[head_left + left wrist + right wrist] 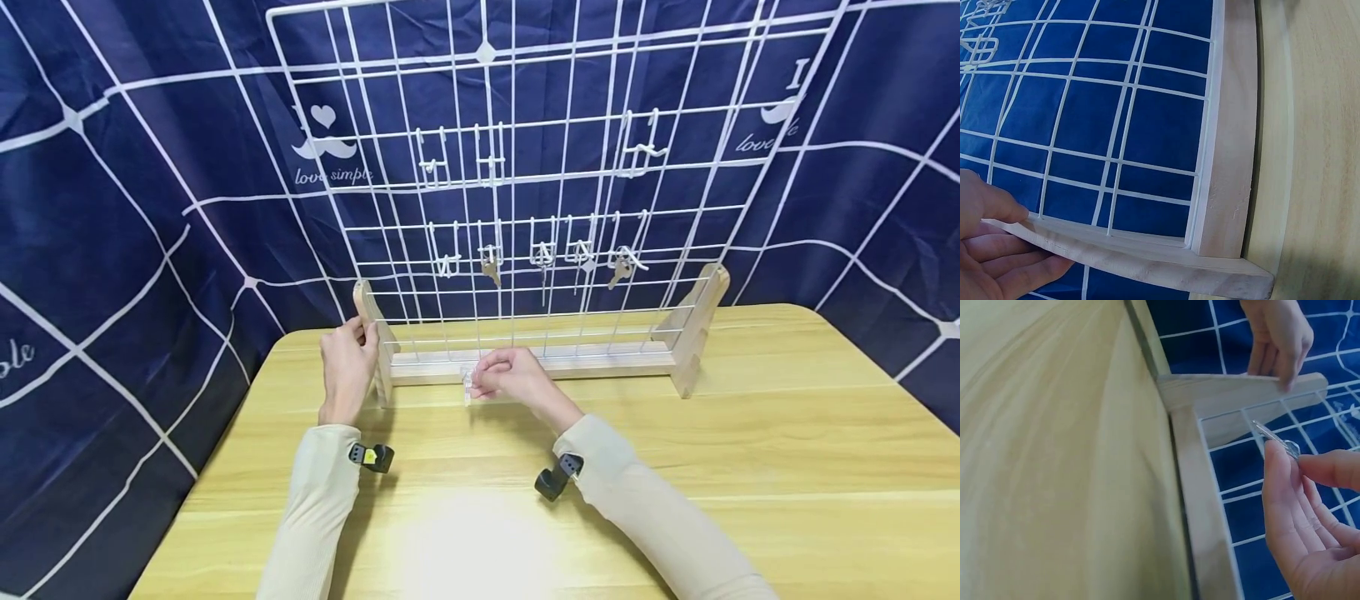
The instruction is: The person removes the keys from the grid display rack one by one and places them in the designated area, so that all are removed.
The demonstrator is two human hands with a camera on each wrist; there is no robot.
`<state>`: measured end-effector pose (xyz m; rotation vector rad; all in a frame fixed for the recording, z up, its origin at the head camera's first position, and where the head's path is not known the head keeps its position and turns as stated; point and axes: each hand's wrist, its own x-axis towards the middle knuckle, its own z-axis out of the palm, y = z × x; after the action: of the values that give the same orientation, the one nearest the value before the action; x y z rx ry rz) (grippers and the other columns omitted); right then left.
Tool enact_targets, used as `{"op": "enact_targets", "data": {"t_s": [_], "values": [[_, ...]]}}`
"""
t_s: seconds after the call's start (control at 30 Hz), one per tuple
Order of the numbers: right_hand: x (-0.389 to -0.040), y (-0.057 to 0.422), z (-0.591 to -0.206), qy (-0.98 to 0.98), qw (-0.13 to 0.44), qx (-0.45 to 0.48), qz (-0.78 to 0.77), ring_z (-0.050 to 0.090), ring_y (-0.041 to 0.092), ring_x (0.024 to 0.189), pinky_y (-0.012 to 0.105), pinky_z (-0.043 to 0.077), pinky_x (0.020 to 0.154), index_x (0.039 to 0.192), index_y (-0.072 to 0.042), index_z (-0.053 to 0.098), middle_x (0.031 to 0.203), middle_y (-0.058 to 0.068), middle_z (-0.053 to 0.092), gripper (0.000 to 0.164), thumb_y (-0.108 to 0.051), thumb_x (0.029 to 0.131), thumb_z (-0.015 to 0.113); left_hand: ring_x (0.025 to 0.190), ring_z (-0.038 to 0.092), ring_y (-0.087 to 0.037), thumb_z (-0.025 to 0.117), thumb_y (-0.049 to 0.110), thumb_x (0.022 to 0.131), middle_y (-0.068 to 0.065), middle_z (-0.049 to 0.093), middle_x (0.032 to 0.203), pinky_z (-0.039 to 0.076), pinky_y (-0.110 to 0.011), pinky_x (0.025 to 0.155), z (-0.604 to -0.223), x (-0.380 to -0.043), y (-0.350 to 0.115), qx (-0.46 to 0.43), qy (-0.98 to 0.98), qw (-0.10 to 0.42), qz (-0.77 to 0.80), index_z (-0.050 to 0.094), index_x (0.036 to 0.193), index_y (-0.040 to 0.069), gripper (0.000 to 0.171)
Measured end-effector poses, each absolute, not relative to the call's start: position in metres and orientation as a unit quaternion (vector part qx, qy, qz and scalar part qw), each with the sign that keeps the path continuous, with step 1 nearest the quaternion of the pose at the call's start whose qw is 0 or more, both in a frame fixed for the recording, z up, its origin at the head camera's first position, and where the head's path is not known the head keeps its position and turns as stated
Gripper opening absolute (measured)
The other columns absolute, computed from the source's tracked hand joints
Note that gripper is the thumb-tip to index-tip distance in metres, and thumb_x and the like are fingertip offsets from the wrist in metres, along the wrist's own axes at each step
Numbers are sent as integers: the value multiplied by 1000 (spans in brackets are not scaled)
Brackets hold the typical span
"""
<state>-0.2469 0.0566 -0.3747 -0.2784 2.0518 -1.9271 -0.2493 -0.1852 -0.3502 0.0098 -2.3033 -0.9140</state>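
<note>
1. While the head view takes in the whole scene, the left hand (348,367) sits toward eight o'clock of its centre, thumb and fingers gripping a wooden end piece (383,371) of the rack. The right hand (517,379), toward five o'clock, pinches a small shiny piece (468,385) at its own nine o'clock, in front of the wooden base bar (600,363). White hooks (491,171) hang in two rows on the wire grid (513,167); keys (622,268) dangle from the lower row, from twelve to between one and two o'clock of the right hand. Dark blue cloth (90,433) surrounds the counter (750,417).

2. From the left wrist, the left hand lies at eight o'clock, thumb above the end piece's edge and fingers beneath. The counter shows at three o'clock, hooks at ten.

3. From the right wrist, the shiny piece appears silvery at three o'clock, between fingertips and thumb, apart from the hooks; its exact kind is hard to tell. The counter fills nine o'clock.
</note>
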Motion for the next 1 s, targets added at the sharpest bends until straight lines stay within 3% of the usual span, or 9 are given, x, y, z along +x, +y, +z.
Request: {"op": "enact_targets", "data": {"t_s": [0.53, 1.0], "values": [[-255, 57, -405, 739, 224, -20, -635, 68, 16, 64, 26, 56, 64, 98, 10, 62, 82, 18, 70, 15, 7, 83, 65, 82, 71, -32, 57, 6, 90, -21, 71, 90, 55, -45, 71, -349, -249, -184, 2, -875, 322, -361, 69, 101, -10, 23], [-260, 61, -417, 731, 250, -12, -635, 68, 15, 61, 25, 56, 61, 100, 12, 59, 76, 16, 69, 18, 3, 85, 62, 82, 71, -30, 59, 7, 90, -19, 72, 89, 55, -44, 71, -352, -249, -186, 8, -871, 329, -364, 71, 96, -8, 20]]}}
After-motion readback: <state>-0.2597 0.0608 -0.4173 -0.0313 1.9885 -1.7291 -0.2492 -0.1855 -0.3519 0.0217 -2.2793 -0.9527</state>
